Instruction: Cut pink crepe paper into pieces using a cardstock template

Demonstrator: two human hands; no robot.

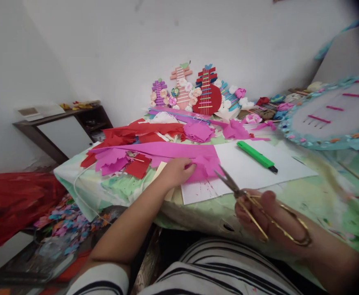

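Note:
My left hand [179, 171] is closed on the edge of a long pink crepe paper strip [167, 150] that stretches left across the table. In my right hand [259, 209] are gold-handled scissors [239, 192], held by their loops over the table's front edge. Their blades are slightly apart, pointing up and left towards the pink paper, with a small gap between. Under the paper's right end lies a white board [228, 180] with red marks near its front edge. A green utility knife [256, 156] rests on that board.
Red crepe paper [142, 130] and cut pink pieces lie behind. Several decorated lute-shaped crafts, one of them red [208, 98], lean on the wall. A blue-edged round craft [329, 114] stands at right. Colourful scraps [68, 223] lie low at left, near a cabinet [65, 133].

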